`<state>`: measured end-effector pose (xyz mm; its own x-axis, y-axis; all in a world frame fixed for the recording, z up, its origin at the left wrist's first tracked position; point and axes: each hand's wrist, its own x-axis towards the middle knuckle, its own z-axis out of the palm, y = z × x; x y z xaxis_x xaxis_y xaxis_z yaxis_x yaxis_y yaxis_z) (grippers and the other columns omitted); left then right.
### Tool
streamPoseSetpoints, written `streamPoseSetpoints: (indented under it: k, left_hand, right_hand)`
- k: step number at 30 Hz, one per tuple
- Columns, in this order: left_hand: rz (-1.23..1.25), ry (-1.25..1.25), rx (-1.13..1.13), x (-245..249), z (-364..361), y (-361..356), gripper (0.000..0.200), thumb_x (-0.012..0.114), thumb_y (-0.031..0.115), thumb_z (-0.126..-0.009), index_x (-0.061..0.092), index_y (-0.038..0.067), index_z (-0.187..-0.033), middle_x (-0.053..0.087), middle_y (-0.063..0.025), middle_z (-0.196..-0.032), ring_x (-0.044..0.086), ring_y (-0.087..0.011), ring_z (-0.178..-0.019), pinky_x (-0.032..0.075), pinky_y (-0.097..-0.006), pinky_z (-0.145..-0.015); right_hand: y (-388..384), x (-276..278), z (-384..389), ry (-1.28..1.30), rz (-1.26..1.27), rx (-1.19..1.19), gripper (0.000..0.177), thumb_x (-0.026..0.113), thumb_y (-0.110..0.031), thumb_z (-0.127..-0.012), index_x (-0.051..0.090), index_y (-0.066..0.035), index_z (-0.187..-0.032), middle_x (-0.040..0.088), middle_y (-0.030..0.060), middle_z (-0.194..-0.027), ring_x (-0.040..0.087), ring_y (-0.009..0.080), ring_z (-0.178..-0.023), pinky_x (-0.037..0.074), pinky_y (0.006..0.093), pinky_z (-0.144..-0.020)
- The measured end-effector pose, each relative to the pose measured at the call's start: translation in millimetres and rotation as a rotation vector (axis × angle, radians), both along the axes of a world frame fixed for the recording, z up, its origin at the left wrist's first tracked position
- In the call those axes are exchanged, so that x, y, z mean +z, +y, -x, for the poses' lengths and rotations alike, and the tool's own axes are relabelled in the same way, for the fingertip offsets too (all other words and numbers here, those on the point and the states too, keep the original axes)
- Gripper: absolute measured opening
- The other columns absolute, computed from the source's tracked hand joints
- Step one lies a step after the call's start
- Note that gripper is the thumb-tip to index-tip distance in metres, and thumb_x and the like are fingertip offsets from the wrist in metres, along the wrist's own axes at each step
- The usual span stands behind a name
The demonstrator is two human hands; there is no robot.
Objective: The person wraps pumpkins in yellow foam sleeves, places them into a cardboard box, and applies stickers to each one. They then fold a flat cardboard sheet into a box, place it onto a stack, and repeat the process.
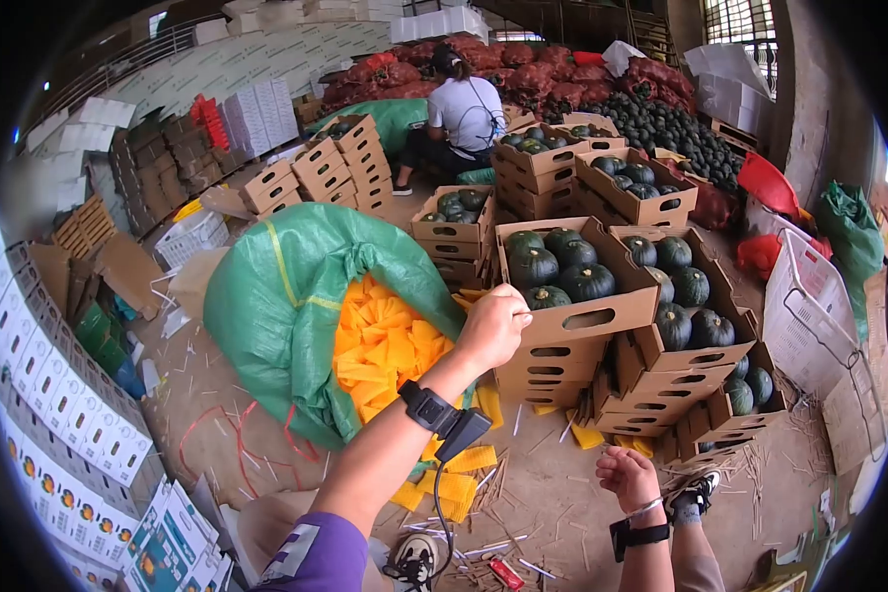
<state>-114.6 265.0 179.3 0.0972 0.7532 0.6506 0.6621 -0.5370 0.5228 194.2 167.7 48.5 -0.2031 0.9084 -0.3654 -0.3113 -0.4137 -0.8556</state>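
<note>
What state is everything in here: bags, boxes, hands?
Green sack, open, yellow pieces inside
Middle squash box, open, holding squash
Right squash box, open, holding squash
Left hand, fingers closed, near middle box
Right hand, fingers curled
Red sacks, filled, piled
Co-worker, sitting, back turned

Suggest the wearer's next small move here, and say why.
Probably raise the right hand toward the front of the squash-filled carton: the left hand is at its near-left corner, while the right hangs lower, apart from the carton.

A produce packing warehouse is indicated by boxed squashes, with netted sacks and loose squashes heaped behind them.
</note>
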Motion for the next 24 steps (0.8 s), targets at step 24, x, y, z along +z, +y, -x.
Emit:
streamPoseSetpoints:
  k: [24]
  left_hand:
    - [0.709, -1.617, -0.387, -87, 59, -20, 0.017, 0.050, 0.019, -0.073, 0.055, 0.003, -0.078, 0.062, -0.0177, -0.087, 0.060, -0.0331, -0.084, 0.047, -0.0463, -0.079]
  right_hand:
    - [-132, -98, -6, 0.214, 0.269, -0.155, 0.022, 0.053, -0.020, -0.090, 0.054, -0.003, -0.103, 0.064, 0.0098, -0.084, 0.062, 0.0206, -0.074, 0.051, 0.0323, -0.064]
